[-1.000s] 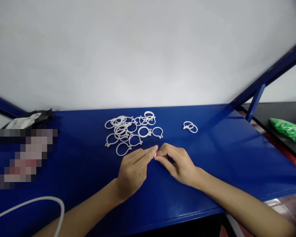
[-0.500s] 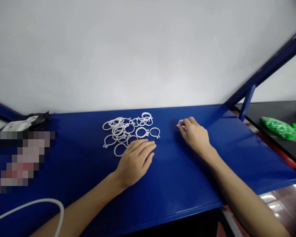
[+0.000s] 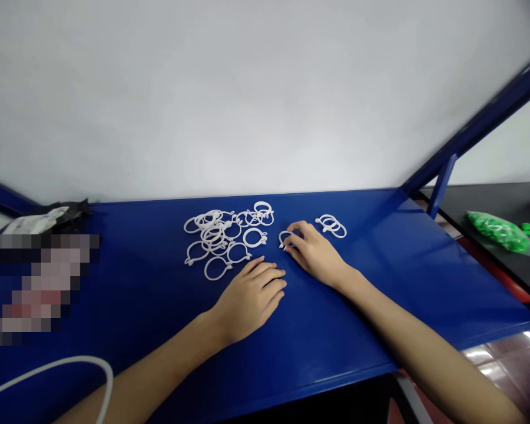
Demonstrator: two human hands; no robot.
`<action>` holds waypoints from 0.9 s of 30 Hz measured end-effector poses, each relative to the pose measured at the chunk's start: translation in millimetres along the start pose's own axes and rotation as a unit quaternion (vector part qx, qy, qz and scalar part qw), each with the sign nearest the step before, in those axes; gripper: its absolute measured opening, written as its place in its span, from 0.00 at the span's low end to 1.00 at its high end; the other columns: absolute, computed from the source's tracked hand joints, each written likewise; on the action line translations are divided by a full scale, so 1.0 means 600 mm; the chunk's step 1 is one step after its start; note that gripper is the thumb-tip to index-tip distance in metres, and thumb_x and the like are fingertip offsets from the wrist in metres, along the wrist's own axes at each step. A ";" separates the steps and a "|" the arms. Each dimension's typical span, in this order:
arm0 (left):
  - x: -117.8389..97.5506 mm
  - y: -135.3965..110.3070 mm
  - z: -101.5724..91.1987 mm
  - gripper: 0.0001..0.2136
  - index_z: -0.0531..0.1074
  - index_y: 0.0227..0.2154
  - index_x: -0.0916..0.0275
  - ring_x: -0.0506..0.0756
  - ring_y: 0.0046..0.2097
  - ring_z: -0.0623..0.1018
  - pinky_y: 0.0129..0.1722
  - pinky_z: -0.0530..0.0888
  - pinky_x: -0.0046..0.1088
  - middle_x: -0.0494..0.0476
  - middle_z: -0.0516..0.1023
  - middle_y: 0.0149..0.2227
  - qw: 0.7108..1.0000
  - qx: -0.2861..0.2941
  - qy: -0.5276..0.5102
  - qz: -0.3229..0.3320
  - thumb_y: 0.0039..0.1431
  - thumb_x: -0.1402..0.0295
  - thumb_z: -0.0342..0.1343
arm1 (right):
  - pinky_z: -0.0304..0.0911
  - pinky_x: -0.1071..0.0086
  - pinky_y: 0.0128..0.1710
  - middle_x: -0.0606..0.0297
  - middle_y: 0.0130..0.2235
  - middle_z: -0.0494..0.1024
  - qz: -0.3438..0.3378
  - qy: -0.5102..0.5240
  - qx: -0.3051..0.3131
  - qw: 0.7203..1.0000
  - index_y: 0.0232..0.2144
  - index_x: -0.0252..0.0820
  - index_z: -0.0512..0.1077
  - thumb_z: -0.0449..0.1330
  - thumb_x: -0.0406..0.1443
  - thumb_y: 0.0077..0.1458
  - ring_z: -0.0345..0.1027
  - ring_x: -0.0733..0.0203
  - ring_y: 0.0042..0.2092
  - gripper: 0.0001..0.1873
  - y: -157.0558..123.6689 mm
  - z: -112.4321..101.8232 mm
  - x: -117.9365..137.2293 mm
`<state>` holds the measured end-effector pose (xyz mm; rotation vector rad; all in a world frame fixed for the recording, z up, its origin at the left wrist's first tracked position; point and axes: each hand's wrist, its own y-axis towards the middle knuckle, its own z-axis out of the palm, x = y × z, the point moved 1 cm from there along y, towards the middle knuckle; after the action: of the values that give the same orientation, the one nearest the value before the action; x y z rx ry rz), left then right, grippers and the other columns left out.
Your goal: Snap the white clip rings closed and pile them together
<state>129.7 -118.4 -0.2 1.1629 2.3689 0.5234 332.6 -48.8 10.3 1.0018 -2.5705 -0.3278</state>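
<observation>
White plastic curtain rings with small eyelets [image 3: 218,269] lie in a loose, partly overlapping group on the blue table, left of centre. My right hand [image 3: 315,253] pinches a single white curtain ring [image 3: 281,240] by its right side, between thumb and fingers. That ring sits apart from the group. To the right of this hand rest several overlapping white rings [image 3: 338,230]. My left hand [image 3: 254,300] lies palm down on the table with fingers stretched out, just below the group and holding nothing.
The blue table [image 3: 335,335] backs onto a pale wall [image 3: 265,100]. A black plastic package [image 3: 64,215] lies at the far left. A white cable [image 3: 82,358] loops at the lower left. On a black surface to the right is a clear bag of green pieces [image 3: 499,231].
My right hand has come left from the rings at the right, leaving them on the table, and has taken hold of another ring. My left hand has shifted slightly right and nearer me.
</observation>
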 end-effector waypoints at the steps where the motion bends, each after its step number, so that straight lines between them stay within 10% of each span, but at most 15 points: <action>1: -0.001 0.001 -0.001 0.09 0.76 0.45 0.63 0.59 0.51 0.79 0.57 0.73 0.47 0.56 0.82 0.47 1.000 -0.003 0.003 -0.005 0.67 0.72 0.52 | 0.70 0.57 0.47 0.51 0.52 0.70 0.007 0.031 0.001 0.999 0.43 0.39 0.73 0.53 0.35 0.68 0.70 0.55 0.46 0.09 -0.001 -0.002 0.002; 8: -0.002 0.011 -0.020 0.18 0.66 0.58 0.66 0.60 0.56 0.75 0.55 0.75 0.44 0.65 0.76 0.54 0.988 -0.112 0.058 -0.083 0.66 0.78 0.49 | 0.69 0.66 0.44 0.61 0.41 0.78 -0.009 0.233 0.055 0.971 0.43 0.42 0.71 0.53 0.37 0.69 0.74 0.61 0.42 0.08 -0.012 -0.024 0.046; 15: 0.007 0.005 -0.015 0.08 0.71 0.48 0.63 0.54 0.38 0.79 0.41 0.78 0.36 0.54 0.81 0.37 0.981 -0.140 0.005 -0.131 0.69 0.74 0.51 | 0.68 0.72 0.36 0.66 0.37 0.80 0.041 0.346 0.001 0.937 0.42 0.42 0.73 0.59 0.39 0.66 0.73 0.65 0.35 0.07 -0.013 -0.026 0.069; 20: 0.010 0.001 -0.017 0.04 0.74 0.41 0.61 0.51 0.37 0.79 0.41 0.77 0.29 0.51 0.80 0.35 0.962 -0.175 -0.070 -0.199 0.65 0.74 0.58 | 0.66 0.73 0.32 0.66 0.36 0.79 0.049 0.314 -0.012 0.948 0.40 0.42 0.73 0.59 0.38 0.66 0.70 0.67 0.32 0.06 -0.014 -0.023 0.069; 27: 0.002 0.001 -0.022 0.08 0.76 0.40 0.61 0.50 0.35 0.78 0.38 0.78 0.28 0.49 0.82 0.34 0.971 -0.194 -0.062 -0.128 0.65 0.79 0.56 | 0.67 0.69 0.37 0.62 0.36 0.77 -0.037 0.233 -0.001 0.972 0.40 0.40 0.70 0.51 0.37 0.71 0.72 0.63 0.36 0.10 -0.023 -0.022 0.081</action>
<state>122.3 -118.8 10.8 0.6828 2.1385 0.7560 313.0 -93.4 29.4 1.0336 -2.1124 -0.0969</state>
